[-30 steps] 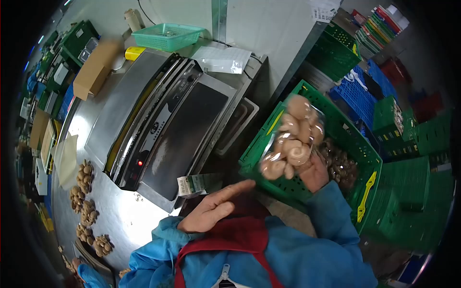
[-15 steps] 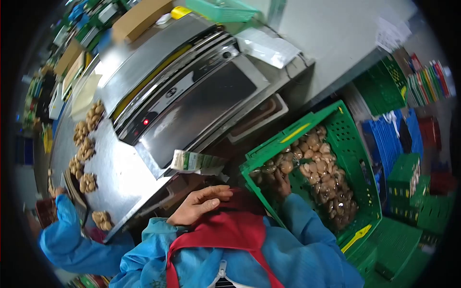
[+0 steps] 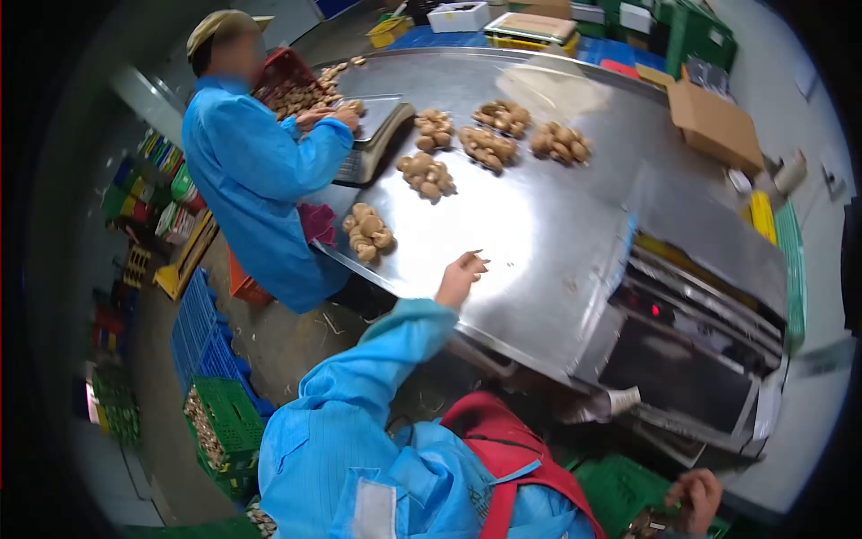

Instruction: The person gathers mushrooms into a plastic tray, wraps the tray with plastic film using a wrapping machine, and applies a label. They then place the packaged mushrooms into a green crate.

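My left hand (image 3: 461, 278) reaches over the near part of the steel table (image 3: 548, 305), its fingers stretched out and nothing in them. Closest to it is a pile of brown mushrooms (image 3: 368, 232) at the table's edge. Several more piles sit farther back, among them one mushroom pile (image 3: 427, 175) and another pile (image 3: 561, 143). My right hand (image 3: 696, 499) is low at the right, above the green crate (image 3: 620, 485), with loosely bent fingers and no visible object in them. Dark mushroom packs (image 3: 648, 523) show in part beside it.
A co-worker in a blue gown (image 3: 260, 180) stands at the left, hands on mushrooms over a scale (image 3: 364, 162). A red crate of mushrooms (image 3: 285, 76) lies beyond. The wrapping machine (image 3: 691, 350) with a red light stands at the right. A cardboard box (image 3: 716, 126) sits behind it.
My view has swung left toward the table and the co-worker. My left hand has gone from near my apron out over the table. My right hand has risen from among the mushrooms in the crate.
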Action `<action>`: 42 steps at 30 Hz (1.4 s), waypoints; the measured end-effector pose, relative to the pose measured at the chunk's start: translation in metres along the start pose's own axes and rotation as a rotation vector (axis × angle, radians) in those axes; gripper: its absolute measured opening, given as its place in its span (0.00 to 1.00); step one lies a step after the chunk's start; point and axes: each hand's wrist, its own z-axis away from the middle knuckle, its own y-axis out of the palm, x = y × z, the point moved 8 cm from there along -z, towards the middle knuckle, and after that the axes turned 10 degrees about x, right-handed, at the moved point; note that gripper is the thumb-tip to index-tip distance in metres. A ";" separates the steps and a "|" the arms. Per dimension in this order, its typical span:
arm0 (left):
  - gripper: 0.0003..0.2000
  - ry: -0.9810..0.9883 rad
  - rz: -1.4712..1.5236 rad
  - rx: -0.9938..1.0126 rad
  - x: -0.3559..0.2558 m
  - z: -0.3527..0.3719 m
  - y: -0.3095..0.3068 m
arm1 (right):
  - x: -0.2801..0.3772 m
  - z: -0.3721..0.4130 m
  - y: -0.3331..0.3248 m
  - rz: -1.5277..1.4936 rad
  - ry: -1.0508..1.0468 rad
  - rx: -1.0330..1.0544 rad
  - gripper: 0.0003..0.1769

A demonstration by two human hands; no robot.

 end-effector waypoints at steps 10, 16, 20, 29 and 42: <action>0.31 0.125 -0.853 -0.415 -0.103 -0.250 -0.274 | 0.001 -0.361 0.439 -0.309 0.349 0.607 0.33; 0.34 -0.073 -0.822 -0.184 -0.070 -0.324 -0.303 | -0.030 -0.492 0.563 -0.272 0.364 0.551 0.42; 0.34 -0.068 -0.567 -0.051 -0.065 -0.322 -0.288 | -0.025 -0.514 0.592 -0.376 0.309 0.478 0.49; 0.31 -0.303 -0.133 0.156 -0.070 -0.238 -0.177 | 0.005 -0.491 0.477 -0.061 0.185 0.278 0.45; 0.22 -0.347 0.168 0.787 -0.154 -0.144 0.242 | 0.148 -0.379 0.058 -0.029 0.090 0.213 0.25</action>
